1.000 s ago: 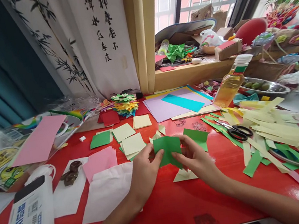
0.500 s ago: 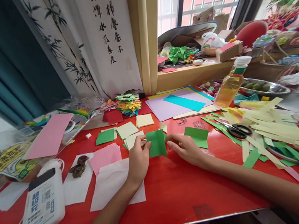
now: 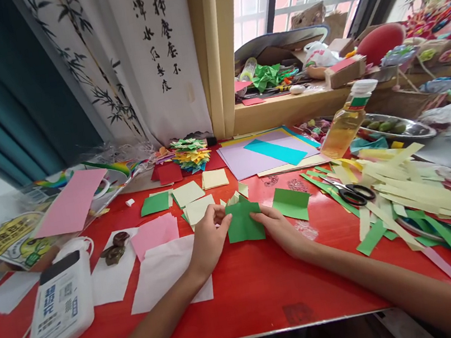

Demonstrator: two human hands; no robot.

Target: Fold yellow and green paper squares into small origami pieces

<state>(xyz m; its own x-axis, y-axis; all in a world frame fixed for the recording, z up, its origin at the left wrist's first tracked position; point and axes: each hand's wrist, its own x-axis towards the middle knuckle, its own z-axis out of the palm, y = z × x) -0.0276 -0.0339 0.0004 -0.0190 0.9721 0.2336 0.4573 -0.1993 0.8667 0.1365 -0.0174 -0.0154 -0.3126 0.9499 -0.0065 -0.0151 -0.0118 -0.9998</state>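
A dark green paper square point(image 3: 244, 224) lies on the red table point(image 3: 248, 295) between my two hands. My left hand point(image 3: 208, 239) pinches its upper left edge with curled fingers. My right hand point(image 3: 279, 229) pinches its right edge. Pale yellow folded pieces point(image 3: 236, 197) poke out just behind the green square. A second green square point(image 3: 291, 203) lies flat to the right of my right hand.
Yellow squares point(image 3: 197, 207), pink paper point(image 3: 154, 233) and white sheets point(image 3: 169, 273) lie left. A white glue bottle point(image 3: 59, 306) sits at the near left. Scissors point(image 3: 350, 191), paper strips point(image 3: 415, 191) and an oil bottle point(image 3: 346, 123) stand right. A stack of folded coloured pieces point(image 3: 189, 154) is behind.
The green square, held raised and upright earlier, has come down flat onto the table, a little nearer to me. Both hands stayed on its edges.
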